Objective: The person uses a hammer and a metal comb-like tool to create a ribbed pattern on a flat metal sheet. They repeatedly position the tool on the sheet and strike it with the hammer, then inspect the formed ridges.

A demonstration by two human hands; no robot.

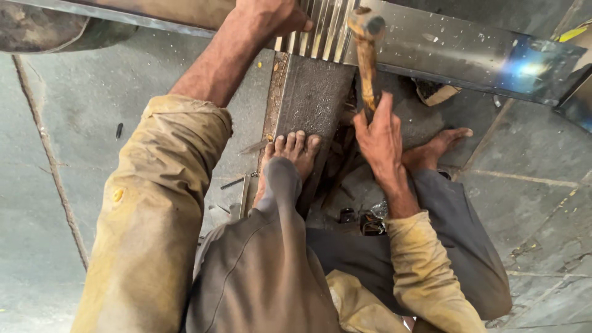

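Where the view lies nearest to us, we list two mustard-yellow sleeves (pixel 154 209) and grey trousers (pixel 259 271), both dusty, over a grey concrete floor (pixel 43 185).

Item: left foot (pixel 295 151), bare, toes resting on the near end of a dark steel block (pixel 311 98) that runs away from us. A thin metal strip (pixel 270 92) lies along the block's left edge.

Item: right foot (pixel 435 148), bare, flat on the floor to the right of the block, toes pointing right.

Item: small dark oddments (pixel 361 219) on the floor between the legs, too small to tell apart; a short dark bit (pixel 119 130) lies alone to the far left.

Item: right hand (pixel 381 139), fingers wrapped tight around the lower end of a hammer (pixel 367 55) with a worn wooden handle. The hammer stands nearly upright, its metal head topmost, over the far end of the block.

Item: left hand (pixel 268 15), at the top of the view, closed down on a bundle of shiny ribbed metal strips (pixel 324 28) that lies across the far end of the block; the fingertips are hidden, so we cannot tell the exact grip.

Item: long polished sheet-metal piece (pixel 468 55), farthest from us, running from the top edge down to the right, with a bright blue glare near its right end.
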